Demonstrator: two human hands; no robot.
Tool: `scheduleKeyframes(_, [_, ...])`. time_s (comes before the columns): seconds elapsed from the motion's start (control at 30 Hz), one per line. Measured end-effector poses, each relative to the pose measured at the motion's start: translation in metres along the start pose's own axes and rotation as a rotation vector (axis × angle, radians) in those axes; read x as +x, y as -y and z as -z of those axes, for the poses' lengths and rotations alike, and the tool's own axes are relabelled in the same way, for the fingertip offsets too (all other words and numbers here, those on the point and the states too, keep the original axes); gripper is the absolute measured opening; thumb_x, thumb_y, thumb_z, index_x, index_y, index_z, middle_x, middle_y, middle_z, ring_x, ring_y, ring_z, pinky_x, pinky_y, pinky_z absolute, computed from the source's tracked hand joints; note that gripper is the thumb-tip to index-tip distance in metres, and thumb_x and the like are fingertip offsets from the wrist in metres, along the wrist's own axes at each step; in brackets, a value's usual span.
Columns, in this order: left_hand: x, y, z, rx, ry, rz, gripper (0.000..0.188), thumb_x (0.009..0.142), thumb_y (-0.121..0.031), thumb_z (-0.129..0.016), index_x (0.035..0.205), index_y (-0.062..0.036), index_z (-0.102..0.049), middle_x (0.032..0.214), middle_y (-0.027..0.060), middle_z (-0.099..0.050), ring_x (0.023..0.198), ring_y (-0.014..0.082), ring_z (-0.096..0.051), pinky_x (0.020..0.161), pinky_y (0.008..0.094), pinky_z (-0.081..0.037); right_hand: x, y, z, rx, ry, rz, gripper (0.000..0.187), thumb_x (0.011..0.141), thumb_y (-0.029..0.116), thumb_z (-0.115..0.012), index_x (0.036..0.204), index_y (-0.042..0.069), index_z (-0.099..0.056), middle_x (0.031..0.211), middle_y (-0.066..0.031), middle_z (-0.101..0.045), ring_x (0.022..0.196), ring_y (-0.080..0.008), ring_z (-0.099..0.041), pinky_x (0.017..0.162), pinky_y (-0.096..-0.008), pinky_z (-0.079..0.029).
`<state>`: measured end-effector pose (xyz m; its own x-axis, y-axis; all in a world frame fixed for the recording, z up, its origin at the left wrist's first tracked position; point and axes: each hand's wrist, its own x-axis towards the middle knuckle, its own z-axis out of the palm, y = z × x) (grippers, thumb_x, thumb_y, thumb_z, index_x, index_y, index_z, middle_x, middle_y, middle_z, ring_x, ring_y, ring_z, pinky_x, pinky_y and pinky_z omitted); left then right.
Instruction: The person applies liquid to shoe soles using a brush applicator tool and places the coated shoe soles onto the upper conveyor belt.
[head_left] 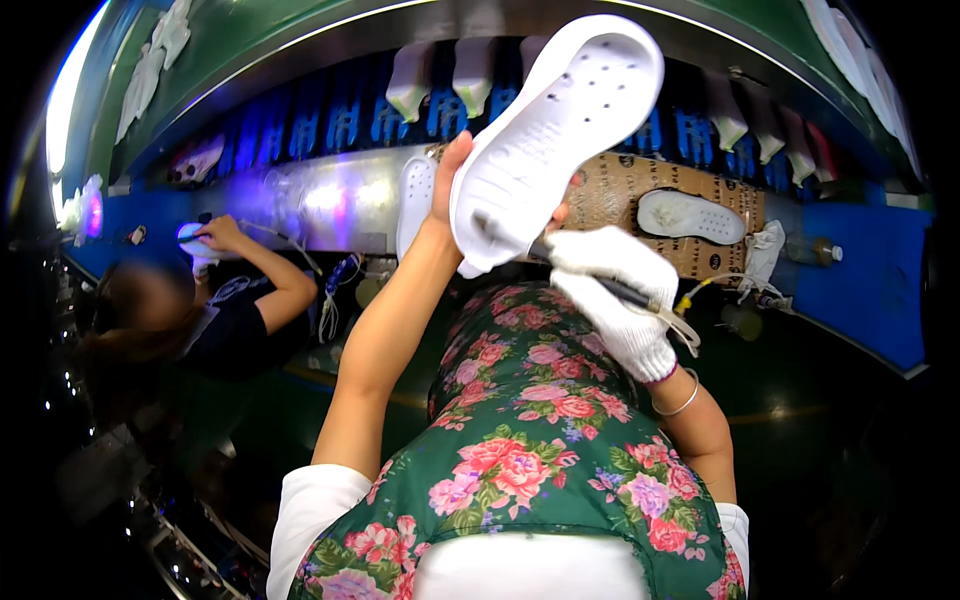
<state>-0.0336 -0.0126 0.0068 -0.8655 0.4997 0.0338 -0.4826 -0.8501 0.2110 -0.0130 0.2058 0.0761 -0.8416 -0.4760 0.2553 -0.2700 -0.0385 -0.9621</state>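
A white shoe sole [560,130] with small holes in its forefoot is held up at a tilt, its heel toward me. My bare left hand [455,185] is closed on its left edge, with fingertips showing past the far side. My right hand [615,295], in a white knitted glove, is closed around a slim, dark pen-shaped tool [628,293] with a pale hose trailing from it. The tool's front end is at the heel, where a greyish blurred patch [495,232] shows; I cannot tell whether it touches.
Another white sole [413,195] lies left on the metal bench [345,200]. On the cardboard [605,200] rests a dark-rimmed sole [690,217], near a white cloth [765,250] and a bottle [815,250]. Pale shoe parts [473,75] hang behind. A co-worker [240,290] works at left.
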Motion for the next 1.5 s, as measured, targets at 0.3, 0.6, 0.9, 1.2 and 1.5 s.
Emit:
scheduleKeyframes(0.3, [-0.021,0.033,0.000,0.057,-0.176,-0.094,0.101,0.083,-0.079,-0.047,0.153,-0.0080,-0.035,0.138,0.0304,-0.051,0.117,0.0455,-0.058,0.093,0.0570,-0.053,0.040,0.026,0.035,-0.456,-0.114,0.372,0.021,0.075,0.000,-0.079,0.096,0.004,-0.075,0.094,-0.0102,-0.075,0.082,-0.0234,-0.070,0.075,-0.0325,-0.054])
scheduleKeyframes(0.6, [0.100,-0.024,-0.073,0.385,0.407,-0.083,0.108,0.075,-0.057,-0.077,0.153,-0.0029,-0.026,0.137,0.0319,-0.047,0.111,0.0472,-0.062,0.085,0.0548,-0.060,-0.042,-0.004,0.074,0.404,-0.643,-0.223,0.022,0.079,-0.012,-0.065,0.100,-0.008,-0.071,0.106,-0.0191,-0.072,0.096,-0.0236,-0.069,0.084,-0.0299,-0.056])
scheduleKeyframes(0.9, [0.210,-0.007,-0.106,0.136,-0.056,-0.052,0.094,0.097,-0.074,-0.025,0.155,-0.0008,-0.015,0.147,0.0385,-0.034,0.131,0.0534,-0.045,0.104,0.0559,-0.048,-0.058,-0.054,0.030,0.330,-0.498,-0.494,0.020,0.083,-0.003,-0.075,0.103,-0.003,-0.075,0.096,-0.0089,-0.074,0.081,-0.0120,-0.067,0.074,-0.0229,-0.055])
scheduleKeyframes(1.2, [0.149,-0.243,-0.045,2.129,-0.841,-0.726,0.039,0.078,-0.018,-0.075,0.113,-0.0040,-0.067,0.108,0.0155,-0.064,0.090,0.0290,-0.070,0.076,0.0436,-0.054,-0.047,-0.073,0.018,0.377,-0.449,-0.514,0.022,0.083,-0.003,-0.074,0.105,-0.004,-0.074,0.098,-0.0096,-0.074,0.080,-0.0124,-0.068,0.071,-0.0230,-0.054])
scheduleKeyframes(1.5, [-0.072,-0.173,-0.064,1.740,-0.539,-1.524,0.024,0.095,-0.012,-0.053,0.116,-0.0014,-0.054,0.129,0.0211,-0.057,0.121,0.0276,-0.055,0.105,0.0391,-0.043,-0.022,-0.057,0.035,0.758,-0.496,-0.354,0.022,0.085,-0.003,-0.068,0.107,-0.006,-0.069,0.107,-0.0185,-0.071,0.086,-0.0210,-0.070,0.074,-0.0282,-0.057])
